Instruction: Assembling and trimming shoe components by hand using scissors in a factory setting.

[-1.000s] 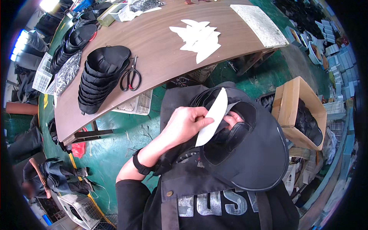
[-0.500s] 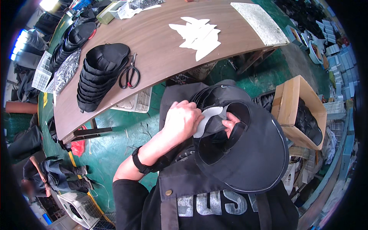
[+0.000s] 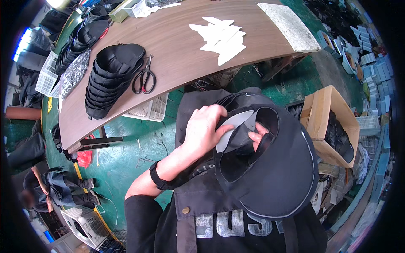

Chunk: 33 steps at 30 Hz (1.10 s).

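Note:
A black fabric shoe upper (image 3: 278, 170) with a broad rounded end rests over my lap, its opening turned up. A pale, pointed crescent piece (image 3: 237, 122) lies inside the opening, against the dark lining. My left hand (image 3: 205, 130), wearing a black wristband, pinches the upper's edge and this piece, thumb on the inner side. Inside the opening, the fingertips of my right hand (image 3: 259, 135) close on the lining near the piece's far tip. The rest of that hand is hidden by the upper. More dark uppers (image 3: 240, 100) lie just behind it.
A brown table (image 3: 177, 55) ahead bears a stack of black uppers (image 3: 112, 80), black-handled scissors (image 3: 144, 80), loose white pointed pieces (image 3: 221, 38) and a speckled slab (image 3: 289, 27). A cardboard box (image 3: 316, 114) of black items stands right. Another person (image 3: 55, 187) is at far left.
My left hand has shifted its grip, its thumb now lying inside over the pale piece. More of that piece shows, and its tip sits higher in the opening. The right fingers stay inside.

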Available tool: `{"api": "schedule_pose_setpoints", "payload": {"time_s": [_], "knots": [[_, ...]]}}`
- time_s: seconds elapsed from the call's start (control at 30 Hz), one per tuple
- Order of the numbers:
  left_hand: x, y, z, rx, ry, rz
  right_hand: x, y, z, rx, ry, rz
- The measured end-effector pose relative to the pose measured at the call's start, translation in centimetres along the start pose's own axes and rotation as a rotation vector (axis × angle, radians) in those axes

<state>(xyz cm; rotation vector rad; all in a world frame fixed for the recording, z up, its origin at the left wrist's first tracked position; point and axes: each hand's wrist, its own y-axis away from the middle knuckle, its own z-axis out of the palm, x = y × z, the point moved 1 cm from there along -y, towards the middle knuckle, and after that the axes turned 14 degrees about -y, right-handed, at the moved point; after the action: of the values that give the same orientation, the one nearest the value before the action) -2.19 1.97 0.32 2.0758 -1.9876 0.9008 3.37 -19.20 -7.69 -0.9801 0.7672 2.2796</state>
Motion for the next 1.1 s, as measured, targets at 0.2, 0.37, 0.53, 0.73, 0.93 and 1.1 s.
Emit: {"api": "schedule_pose_setpoints", "payload": {"time_s": [0.2,0.37,0.53,0.73,0.93,1.1], "knots": [[-1.1,0.5,0.9,-0.439,0.272,-0.194,0.4,0.1,-0.3,0.006,0.015,0.009],[-1.3,1.3,1.4,-0.342,0.044,-0.079,1.5,-0.5,-0.8,-0.027,0.016,0.025],[-2.4,0.8,0.6,-0.638,0.554,-0.220,0.9,0.2,-0.7,-0.001,0.040,0.019],[-1.4,1.4,-0.1,-0.482,0.162,-0.133,1.9,-0.3,-1.7,-0.011,0.064,0.037],[-1.2,0.4,-1.1,-0.480,0.153,-0.045,3.5,-0.5,-3.7,0.035,0.120,0.044],[-0.2,-0.4,-1.2,-0.381,0.220,-0.130,0.3,0.1,0.3,0.009,0.100,0.006]]}}
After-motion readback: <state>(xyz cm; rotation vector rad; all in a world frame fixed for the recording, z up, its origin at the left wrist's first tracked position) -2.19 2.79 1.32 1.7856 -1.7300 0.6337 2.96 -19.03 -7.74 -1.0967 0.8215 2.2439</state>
